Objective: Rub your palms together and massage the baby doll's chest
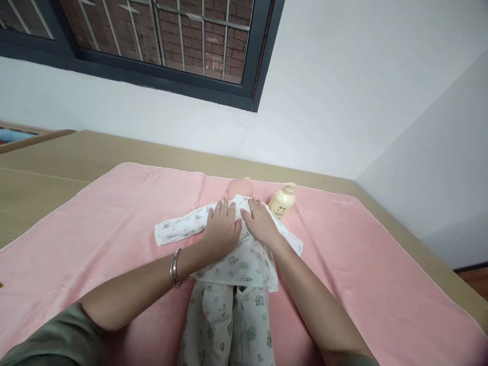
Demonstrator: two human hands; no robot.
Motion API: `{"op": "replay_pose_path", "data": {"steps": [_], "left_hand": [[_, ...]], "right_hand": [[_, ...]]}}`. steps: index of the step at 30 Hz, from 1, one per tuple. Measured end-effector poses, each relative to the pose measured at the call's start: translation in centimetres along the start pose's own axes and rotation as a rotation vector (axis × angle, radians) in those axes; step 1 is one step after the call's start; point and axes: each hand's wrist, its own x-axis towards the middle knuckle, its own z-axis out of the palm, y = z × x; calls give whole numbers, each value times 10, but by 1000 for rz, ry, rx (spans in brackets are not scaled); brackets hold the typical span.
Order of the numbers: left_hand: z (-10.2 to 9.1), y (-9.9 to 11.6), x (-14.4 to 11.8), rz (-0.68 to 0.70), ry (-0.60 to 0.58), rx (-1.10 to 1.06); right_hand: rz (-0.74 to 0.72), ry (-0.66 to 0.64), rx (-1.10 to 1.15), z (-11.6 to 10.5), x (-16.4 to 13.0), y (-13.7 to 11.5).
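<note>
room: bare corner, daylight coming in

white walls [343, 91] meeting at right; dark-framed window [160, 46] showing brick behind bars; pale wooden table [57, 168] sitting against the wall; brown floor [475, 279] showing at right.

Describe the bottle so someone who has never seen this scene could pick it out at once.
A pink towel covers the wooden table, with a doll in printed clothes lying on it. By the doll's head, just beyond the right hand, lies the bottle: pale yellow, the only container there.

Both hands, left hand [222, 227] and right hand [260, 222], lie flat, fingers extended.
</note>
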Motion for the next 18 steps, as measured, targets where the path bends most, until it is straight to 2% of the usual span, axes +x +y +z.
{"op": "replay_pose_path", "data": {"steps": [4, 7, 10, 13, 18], "left_hand": [[0, -12, 14, -29, -62, -53], [-3, -26, 31, -50, -139, -140], [-7, -30, 36, -63, -172, -166], [-9, -24, 30, -34, -155, -103], [-7, -13, 15, 41, -42, -10]], "right_hand": [[8, 39, -107, 3, -11, -16], [-28, 45, -175, 5, -28, -34], [-72, 38, -174, 4, -38, -42], [-66, 19, -121, 1, -32, -35], [-39, 7, -12, 0, -6, -7]]}}
